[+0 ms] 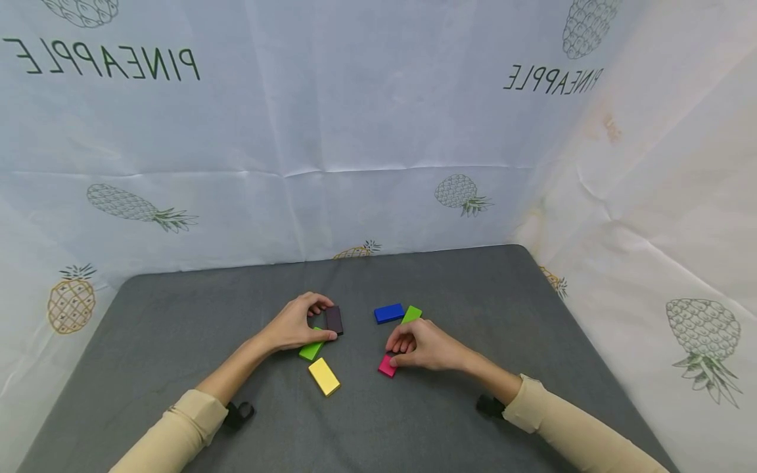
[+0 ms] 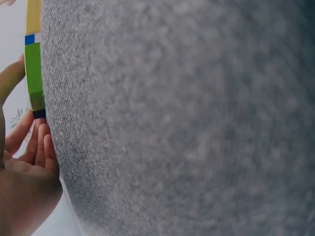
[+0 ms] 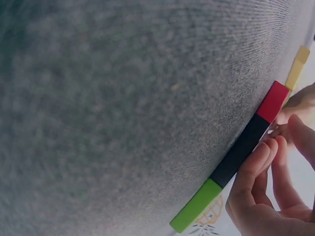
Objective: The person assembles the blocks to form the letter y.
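Head view, left hand [image 1: 296,323]: thumb and fingers pinch opposite ends of the dark block [image 1: 334,320].
Dark block: beyond the yellow block [image 1: 324,377], long axis running away from the person; left hand nearer.
Right hand [image 1: 434,345]: right of the yellow block, fingers bent, thumb tip at the red block [image 1: 386,366]; whether it grips, I cannot tell.
Left green block [image 1: 311,351]: just beyond the yellow block.
Blue block [image 1: 388,313], right green block [image 1: 412,313]: right of and beyond the yellow block, on the worktop [image 1: 236,302].
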A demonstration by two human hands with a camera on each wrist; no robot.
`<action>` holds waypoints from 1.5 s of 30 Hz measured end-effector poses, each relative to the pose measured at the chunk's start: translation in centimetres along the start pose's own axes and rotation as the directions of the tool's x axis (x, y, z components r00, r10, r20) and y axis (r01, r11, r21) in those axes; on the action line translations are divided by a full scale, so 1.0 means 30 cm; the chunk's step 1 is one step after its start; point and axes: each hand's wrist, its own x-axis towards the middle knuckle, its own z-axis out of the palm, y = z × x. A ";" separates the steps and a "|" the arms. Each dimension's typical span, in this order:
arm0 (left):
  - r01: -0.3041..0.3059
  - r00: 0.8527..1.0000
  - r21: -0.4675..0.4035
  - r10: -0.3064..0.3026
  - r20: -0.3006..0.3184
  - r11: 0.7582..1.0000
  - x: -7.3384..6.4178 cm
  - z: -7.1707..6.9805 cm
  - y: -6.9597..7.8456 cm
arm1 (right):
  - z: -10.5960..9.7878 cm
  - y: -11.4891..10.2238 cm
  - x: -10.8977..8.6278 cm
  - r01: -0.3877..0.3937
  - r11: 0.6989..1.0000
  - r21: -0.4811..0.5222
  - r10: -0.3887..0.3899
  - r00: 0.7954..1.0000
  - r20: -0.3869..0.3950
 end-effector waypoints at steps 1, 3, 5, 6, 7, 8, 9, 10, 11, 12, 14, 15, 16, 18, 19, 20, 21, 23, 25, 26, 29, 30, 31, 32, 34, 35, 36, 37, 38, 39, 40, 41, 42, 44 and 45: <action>-0.002 1.000 0.006 0.002 -0.004 1.000 0.000 0.000 0.001 | 0.000 0.000 0.000 0.003 1.000 -0.002 -0.003 1.000 0.002; -0.001 1.000 0.022 0.002 -0.013 1.000 -0.002 0.002 0.002 | 0.000 0.000 0.002 0.007 1.000 -0.005 -0.007 1.000 0.005; -0.002 1.000 0.034 0.003 -0.021 0.999 -0.002 0.004 0.002 | 0.000 0.000 0.003 0.007 1.000 -0.009 -0.007 1.000 0.008; -0.001 1.000 0.039 0.002 -0.025 0.999 -0.003 0.006 0.001 | 0.000 -0.001 0.004 0.007 1.000 -0.010 -0.007 1.000 0.009; 0.000 1.000 0.040 0.001 -0.029 0.999 -0.003 0.007 0.000 | 0.000 -0.001 0.005 0.007 1.000 -0.012 -0.007 1.000 0.010; 0.002 0.999 0.040 -0.001 -0.032 0.999 -0.003 0.008 0.001 | 0.000 -0.002 0.006 0.007 1.000 -0.012 -0.007 1.000 0.011; 0.001 0.999 0.040 0.000 -0.036 0.999 -0.003 0.010 -0.001 | 0.000 -0.002 0.007 0.007 1.000 -0.013 -0.007 1.000 0.012; -0.003 0.999 0.039 0.004 -0.038 0.999 -0.003 0.010 -0.001 | 0.001 -0.003 0.008 0.008 1.000 -0.015 -0.008 1.000 0.012; -0.003 0.999 0.040 0.005 -0.041 0.999 -0.004 0.011 -0.001 | 0.001 -0.003 0.008 0.008 1.000 -0.016 -0.008 1.000 0.012; 0.000 0.999 0.040 0.002 -0.043 0.999 -0.005 0.011 -0.001 | 0.001 -0.004 0.009 0.009 1.000 -0.017 -0.009 1.000 0.012; 0.007 0.999 0.043 -0.005 -0.045 0.999 -0.005 0.012 0.000 | 0.002 -0.005 0.009 0.010 1.000 -0.020 -0.010 1.000 0.011; 0.010 0.999 0.045 -0.008 -0.046 0.999 -0.006 0.012 0.000 | 0.003 -0.004 0.010 0.011 1.000 -0.020 -0.011 1.000 0.011; 0.012 0.999 0.043 -0.010 -0.045 0.999 -0.007 0.012 0.001 | 0.003 -0.004 0.010 0.011 1.000 -0.020 -0.011 1.000 0.011; 0.021 0.999 0.043 -0.019 -0.045 0.999 -0.007 0.014 0.002 | 0.005 -0.003 0.011 0.011 1.000 -0.020 -0.011 1.000 0.010; 0.021 0.999 0.043 -0.020 -0.045 0.999 -0.007 0.015 0.002 | 0.005 -0.002 0.011 0.012 1.000 -0.021 -0.011 1.000 0.010; 0.022 0.999 0.044 -0.020 -0.046 0.999 -0.008 0.016 0.002 | 0.006 -0.001 0.011 0.013 1.000 -0.022 -0.013 1.000 0.010; 0.021 0.999 0.045 -0.019 -0.046 0.999 -0.007 0.017 0.002 | 0.006 -0.001 0.011 0.013 1.000 -0.023 -0.013 1.000 0.010; 0.020 0.999 0.047 -0.018 -0.044 0.999 -0.007 0.018 0.004 | 0.006 0.000 0.010 0.014 1.000 -0.025 -0.013 1.000 0.010; 0.019 0.999 0.047 -0.018 -0.040 0.999 -0.006 0.017 0.009 | 0.006 0.001 0.010 0.014 1.000 -0.026 -0.014 1.000 0.011; 0.020 0.999 0.046 -0.018 -0.038 0.999 -0.005 0.017 0.012 | 0.006 0.001 0.009 0.013 1.000 -0.026 -0.013 1.000 0.011; 0.021 0.999 0.044 -0.020 -0.030 0.999 -0.003 0.017 0.027 | 0.006 0.000 0.009 0.011 1.000 -0.028 -0.011 1.000 0.012; 0.022 0.999 0.043 -0.021 -0.026 0.999 -0.003 0.017 0.033 | 0.006 -0.001 0.009 0.011 0.999 -0.030 -0.011 1.000 0.012; 0.020 1.000 0.039 -0.019 -0.022 0.999 -0.002 0.018 0.039 | 0.006 -0.001 0.009 0.010 0.999 -0.032 -0.010 1.000 0.013; 0.018 1.000 0.038 -0.017 -0.017 0.999 -0.002 0.019 0.046 | 0.006 -0.002 0.009 0.009 0.999 -0.034 -0.008 1.000 0.013; 0.013 1.000 0.033 -0.013 -0.005 0.999 -0.002 0.022 0.059 | 0.006 -0.003 0.009 0.005 0.999 -0.037 -0.005 1.000 0.015; 0.010 1.000 0.030 -0.010 0.000 1.000 -0.002 0.024 0.065 | 0.006 -0.004 0.009 0.003 0.999 -0.038 -0.002 1.000 0.015; 0.007 1.000 0.025 -0.007 0.005 1.000 -0.002 0.026 0.070 | 0.007 -0.005 0.009 0.000 0.999 -0.038 0.001 1.000 0.016; 0.005 1.000 0.021 -0.005 0.011 1.000 -0.002 0.029 0.075 | 0.007 -0.005 0.009 -0.003 0.999 -0.037 0.004 1.000 0.016; 0.002 1.000 0.020 -0.002 0.015 1.000 -0.002 0.032 0.079 | 0.007 -0.006 0.009 -0.006 0.999 -0.036 0.007 1.000 0.015; -0.001 1.000 0.019 0.001 0.019 1.000 -0.002 0.035 0.083 | 0.007 -0.006 0.009 -0.009 0.999 -0.034 0.010 1.000 0.015; -0.004 1.000 0.016 0.004 0.023 1.000 -0.003 0.038 0.086 | 0.007 -0.007 0.009 -0.011 0.999 -0.033 0.012 1.000 0.014; -0.008 1.000 0.014 0.007 0.027 1.000 -0.003 0.042 0.090 | 0.007 -0.007 0.009 -0.013 0.999 -0.033 0.013 1.000 0.014; -0.010 1.000 0.011 0.010 0.030 1.000 -0.003 0.045 0.093 | 0.007 -0.007 0.009 -0.013 0.999 -0.033 0.014 1.000 0.013; -0.019 0.999 0.015 0.018 0.037 1.000 -0.004 0.053 0.099 | 0.008 -0.006 0.009 -0.013 0.999 -0.035 0.014 1.000 0.012; -0.023 0.999 0.017 0.022 0.041 1.000 -0.004 0.057 0.101 | 0.008 -0.005 0.009 -0.012 0.999 -0.037 0.012 1.000 0.012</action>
